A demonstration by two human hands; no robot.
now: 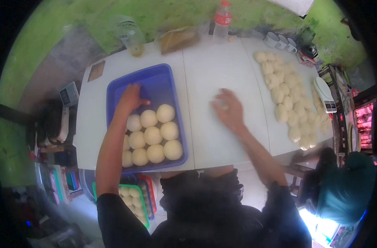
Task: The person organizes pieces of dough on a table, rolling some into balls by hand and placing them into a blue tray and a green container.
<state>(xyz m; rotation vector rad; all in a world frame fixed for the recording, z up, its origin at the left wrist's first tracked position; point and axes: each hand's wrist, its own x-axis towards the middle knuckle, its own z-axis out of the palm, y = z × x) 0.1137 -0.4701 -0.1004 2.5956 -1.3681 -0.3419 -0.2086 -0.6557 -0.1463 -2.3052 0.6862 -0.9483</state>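
My left hand (132,98) is over the far part of a blue plastic tray (157,73), thumb spread from the fingers. No dough shows between them, though the palm's underside is hidden. Smooth round dough balls (153,135) sit in rows in the tray's near part; my forearm covers some on the left. To the right, my right hand (228,110) hovers over or touches the white tabletop (213,68), its fingers curled and blurred. A pale spot shows by its fingers, but I cannot tell whether dough is under it. Rougher dough pieces (287,96) lie grouped at the table's right side.
A digital kitchen scale (324,93) stands at the right edge. Along the back are a plastic bottle (222,23), a plastic bag (180,40), a clear pouch (132,40) and white mugs (278,40). A green tray (145,207) of dough balls sits below. Another person (346,186) is at lower right.
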